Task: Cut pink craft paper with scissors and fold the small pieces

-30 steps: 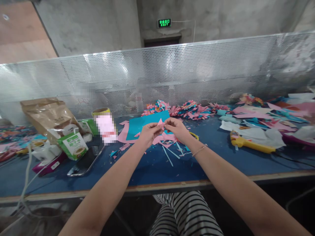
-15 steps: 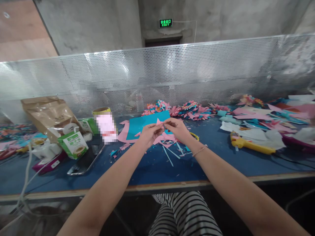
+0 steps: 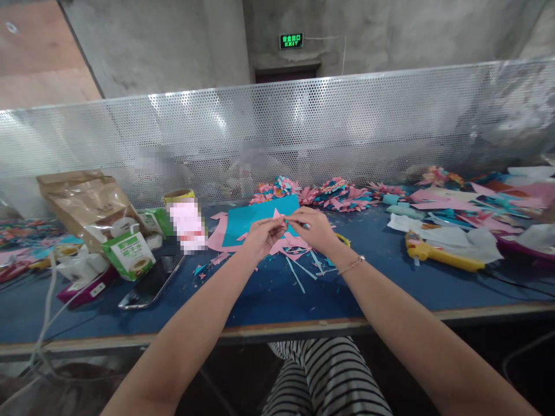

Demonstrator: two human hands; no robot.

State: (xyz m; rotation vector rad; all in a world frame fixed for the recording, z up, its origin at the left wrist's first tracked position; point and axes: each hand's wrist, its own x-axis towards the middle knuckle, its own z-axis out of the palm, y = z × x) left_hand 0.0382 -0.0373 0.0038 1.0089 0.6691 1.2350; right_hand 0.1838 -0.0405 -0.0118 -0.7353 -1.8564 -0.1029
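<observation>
Between my two hands a small pink paper piece (image 3: 278, 214) points upward. My left hand (image 3: 265, 236) pinches it from the left with closed fingers. From the right, the fingertips of my right hand (image 3: 313, 226) press together at the same piece and touch or nearly touch the left fingertips. Behind and below the hands lies a blue paper sheet (image 3: 247, 222), partly covering pink paper (image 3: 218, 232). Thin pale blue strips (image 3: 296, 276) and pink scraps are scattered beneath my hands.
A phone (image 3: 151, 284), a green-and-white packet (image 3: 129, 256) and a brown bag (image 3: 93, 205) are at the left. Paper clusters (image 3: 342, 195) lie along the perforated metal screen (image 3: 303, 133). A yellow glue gun (image 3: 442, 254) rests on white paper at the right.
My right hand has shifted very slightly left and down against the pink piece, which has moved slightly left. My left hand keeps its hold.
</observation>
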